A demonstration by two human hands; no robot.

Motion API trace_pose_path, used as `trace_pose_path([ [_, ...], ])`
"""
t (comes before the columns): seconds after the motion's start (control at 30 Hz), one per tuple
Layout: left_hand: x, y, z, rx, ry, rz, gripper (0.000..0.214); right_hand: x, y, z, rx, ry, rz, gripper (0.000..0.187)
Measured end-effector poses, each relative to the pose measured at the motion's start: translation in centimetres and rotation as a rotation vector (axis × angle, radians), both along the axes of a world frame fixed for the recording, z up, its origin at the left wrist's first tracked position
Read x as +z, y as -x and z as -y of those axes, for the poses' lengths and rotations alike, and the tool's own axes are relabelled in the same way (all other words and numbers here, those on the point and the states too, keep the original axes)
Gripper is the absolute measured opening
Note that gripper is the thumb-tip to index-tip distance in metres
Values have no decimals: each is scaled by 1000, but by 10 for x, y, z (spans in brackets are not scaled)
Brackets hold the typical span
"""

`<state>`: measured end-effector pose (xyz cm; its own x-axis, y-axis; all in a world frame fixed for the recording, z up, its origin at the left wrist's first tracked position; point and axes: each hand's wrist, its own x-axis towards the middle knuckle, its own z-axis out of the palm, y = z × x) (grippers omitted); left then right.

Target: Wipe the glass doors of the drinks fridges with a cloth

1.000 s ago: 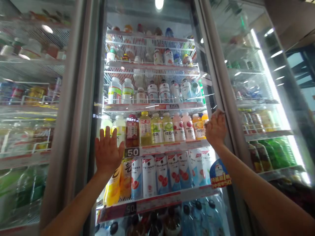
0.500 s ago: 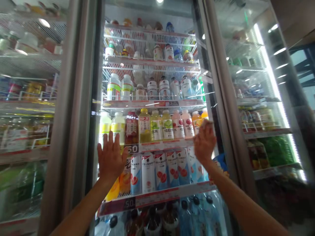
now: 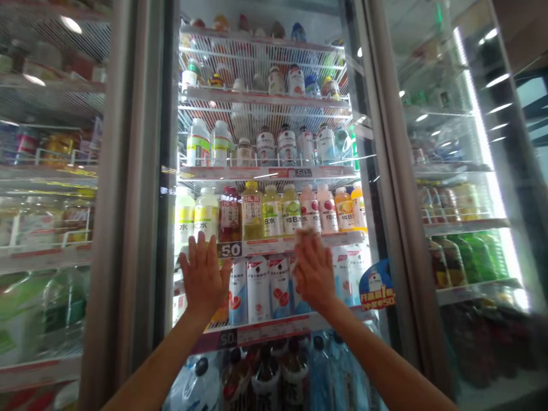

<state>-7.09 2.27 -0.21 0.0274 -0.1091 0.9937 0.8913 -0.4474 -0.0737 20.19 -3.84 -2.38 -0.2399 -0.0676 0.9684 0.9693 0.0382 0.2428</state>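
My left hand (image 3: 205, 275) is raised, palm forward and fingers spread, at the glass door (image 3: 265, 248) of a lit drinks cooler. It holds nothing that I can see. Level with it, my right hand (image 3: 314, 271) lies flat towards the same glass, fingers stretched and blurred by motion. A pale smear (image 3: 309, 233) shows at its fingertips; what it is I cannot make out. Behind the hands stand white-and-blue drink cartons (image 3: 257, 288), partly covered by them. Above these are bottles with yellow-green drink (image 3: 291, 211) and pink drink (image 3: 327, 211).
A metal door frame (image 3: 139, 188) rises on the left and another frame (image 3: 394, 188) on the right. A blue round sticker (image 3: 377, 285) sits at the door's right side. Dark-capped bottles (image 3: 266, 377) fill the bottom. More glazed coolers flank both sides.
My right hand has moved left and down across the front of the door, uncovering the blue sticker. My left hand is slightly lower and further right in view, still spread.
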Motion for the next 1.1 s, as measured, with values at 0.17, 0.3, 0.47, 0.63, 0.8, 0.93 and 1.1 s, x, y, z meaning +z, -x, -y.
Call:
trace_pose_path([
  [0.17,-18,-1,3,13,-6,-64,62,0,-22,3,-60,-30,-39,56],
  [0.3,-17,0,2,23,-8,-66,62,16,-38,0,-110,-182,-365,58],
  [0.47,-16,1,2,8,-5,-61,62,-8,12,-6,-38,46,200,62],
  [0.63,-18,-1,2,5,-7,-54,63,-16,-59,9,-171,-157,-302,60],
  [0.8,-17,-1,4,2,-7,-49,62,-43,-36,6,-93,-69,-186,61],
  [0.93,-17,0,4,5,5,-41,61,-52,-21,6,11,36,142,56],
  [1.1,-18,0,3,-10,27,-53,61,-15,-33,4,-86,-162,-371,60],
])
